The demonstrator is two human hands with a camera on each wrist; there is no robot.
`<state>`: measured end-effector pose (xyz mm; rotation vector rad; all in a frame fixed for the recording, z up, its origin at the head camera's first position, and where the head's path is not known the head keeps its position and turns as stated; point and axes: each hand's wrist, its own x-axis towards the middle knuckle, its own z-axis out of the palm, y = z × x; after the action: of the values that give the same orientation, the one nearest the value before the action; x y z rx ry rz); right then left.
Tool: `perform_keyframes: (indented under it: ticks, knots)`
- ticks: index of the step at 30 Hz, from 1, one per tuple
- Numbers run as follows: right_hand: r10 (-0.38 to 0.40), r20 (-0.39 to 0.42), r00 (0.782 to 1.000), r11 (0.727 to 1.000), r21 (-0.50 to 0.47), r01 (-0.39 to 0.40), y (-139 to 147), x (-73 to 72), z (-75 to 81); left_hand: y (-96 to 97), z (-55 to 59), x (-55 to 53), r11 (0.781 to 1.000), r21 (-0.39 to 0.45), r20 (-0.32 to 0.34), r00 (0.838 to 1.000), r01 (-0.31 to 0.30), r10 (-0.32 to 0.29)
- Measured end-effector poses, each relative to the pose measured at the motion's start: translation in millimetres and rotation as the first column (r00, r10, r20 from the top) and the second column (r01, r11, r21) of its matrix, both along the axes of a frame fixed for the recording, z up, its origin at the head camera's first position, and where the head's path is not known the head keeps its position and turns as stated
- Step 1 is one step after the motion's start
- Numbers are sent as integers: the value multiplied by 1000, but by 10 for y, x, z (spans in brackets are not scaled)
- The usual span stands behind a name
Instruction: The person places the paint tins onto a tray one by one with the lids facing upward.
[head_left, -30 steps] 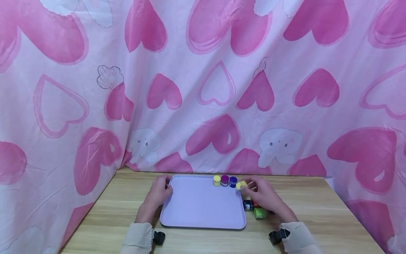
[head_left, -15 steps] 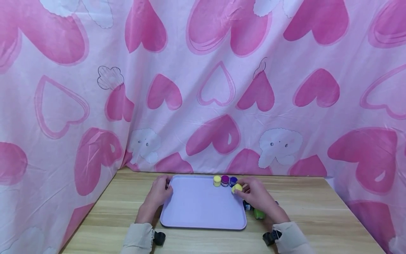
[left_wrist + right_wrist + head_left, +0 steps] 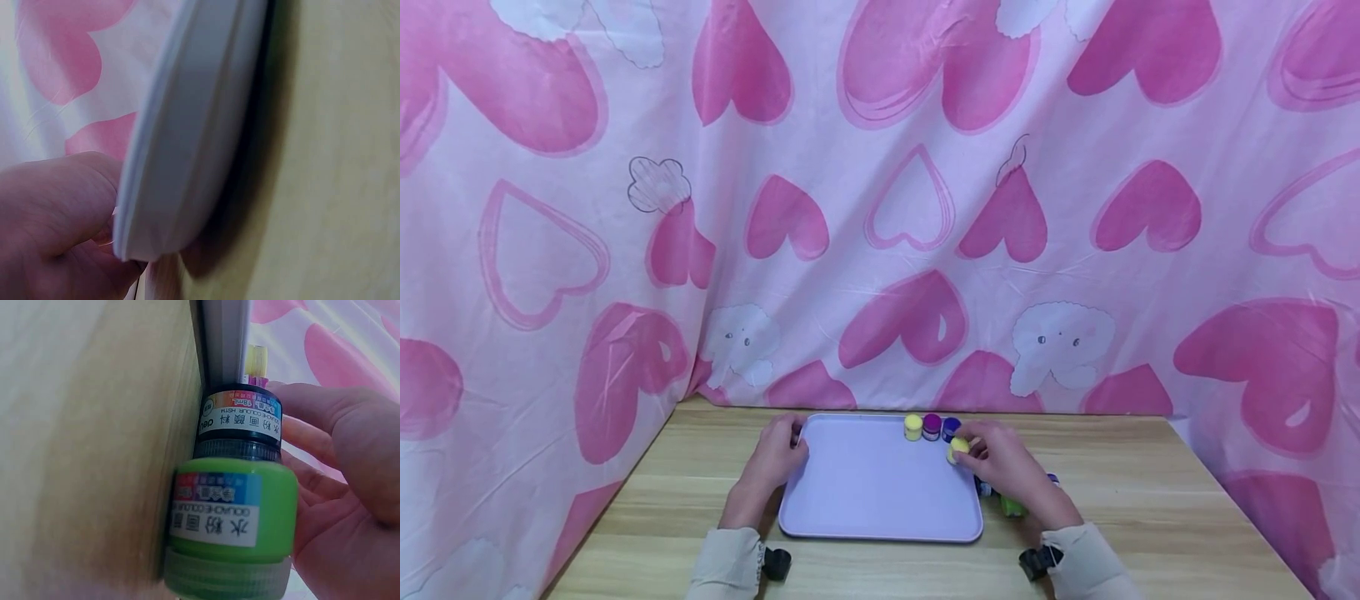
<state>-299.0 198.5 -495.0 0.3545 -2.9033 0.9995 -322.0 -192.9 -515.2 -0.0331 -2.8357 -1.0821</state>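
My left hand (image 3: 778,454) grips the left rim of a lavender tray (image 3: 872,492); the left wrist view shows the thumb side of the hand at the tray's edge (image 3: 181,137). Between thumb and fingers, my right hand (image 3: 1003,458) pinches a small yellow paint jar (image 3: 957,451) at the tray's right side, just in front of a blue paint jar (image 3: 951,428). That blue jar stands in a row with a purple jar (image 3: 932,427) and another yellow jar (image 3: 913,427) along the tray's far rim. The right hand covers part of the held jar.
Right of the tray, a green gouache jar (image 3: 237,509) and a black one (image 3: 240,419) lie on the wooden table (image 3: 1150,517), partly hidden by my right forearm in the head view. A pink heart-patterned curtain (image 3: 895,208) hangs behind the table.
My right hand has carried the yellow paint jar left and slightly nearer, from beside the blue jar to in front of it over the tray. The left hand has stayed on the rim.
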Motion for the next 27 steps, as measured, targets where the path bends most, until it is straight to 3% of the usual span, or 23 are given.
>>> perform_keyframes:
  ticks: [11, 14, 27]
  knots:
    - [96, -45, 994, 995, 42, -94, 19, 43, 3, -26, -13, -1, 999, 2, -81, 996, 35, -35]
    - [112, -51, 992, 993, 43, -110, 18, 40, -6, -32, -14, -3, 999, 6, -72, 997, 33, -33]
    - [-2, -14, 1000, 1000, 23, 2, -33, -19, -33, -46, -31, 14, 998, 29, -120, 992, 54, -50]
